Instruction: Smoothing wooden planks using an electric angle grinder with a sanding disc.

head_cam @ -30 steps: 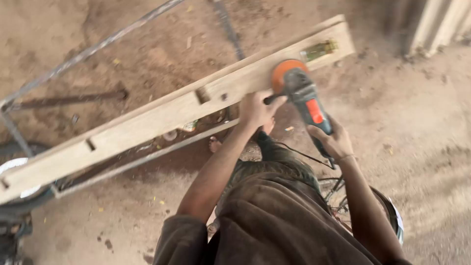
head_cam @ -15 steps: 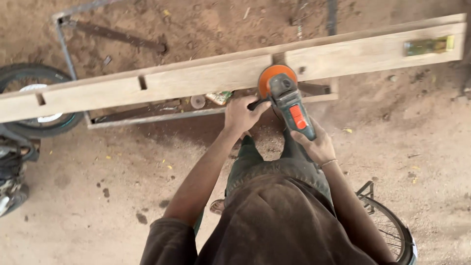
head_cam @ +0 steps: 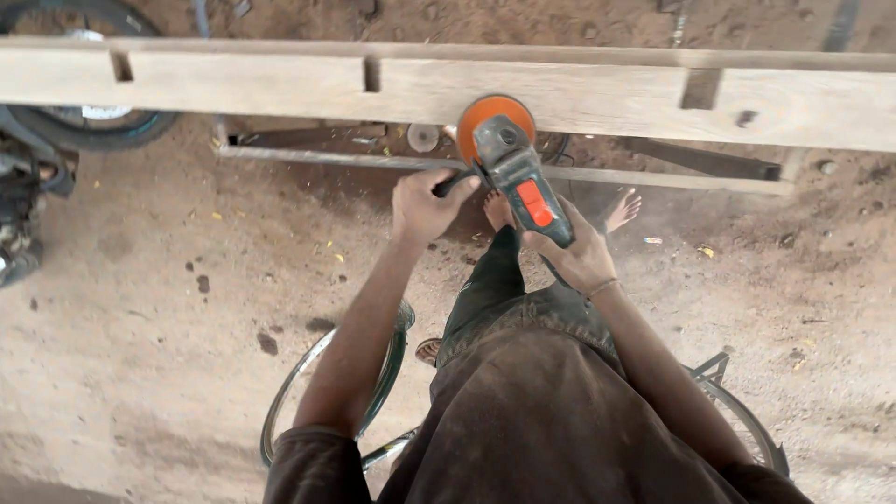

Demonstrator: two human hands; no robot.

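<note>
1. Your left hand (head_cam: pixel 422 207) is wrapped tight around the side handle of the angle grinder (head_cam: pixel 511 168), which sticks out to the left; that hold looks meant to steady the tool against twisting.
2. Your right hand (head_cam: pixel 577 256) is closed around the rear of the grinder body, just behind its red switch panel, so the two hands brace it from opposite ends.
3. The orange disc guard (head_cam: pixel 490 114) sits against the near face of the long wooden beam (head_cam: pixel 280 86), which lies crosswise in front of you on a metal frame (head_cam: pixel 373 161), raised off the dirt floor (head_cam: pixel 168 280).
4. Count: one grinder, one beam with three rectangular notches visible, and two bare feet below.
5. One tyre (head_cam: pixel 89 126) shows at the upper left, and a bicycle wheel (head_cam: pixel 322 392) lies beneath you.
</note>
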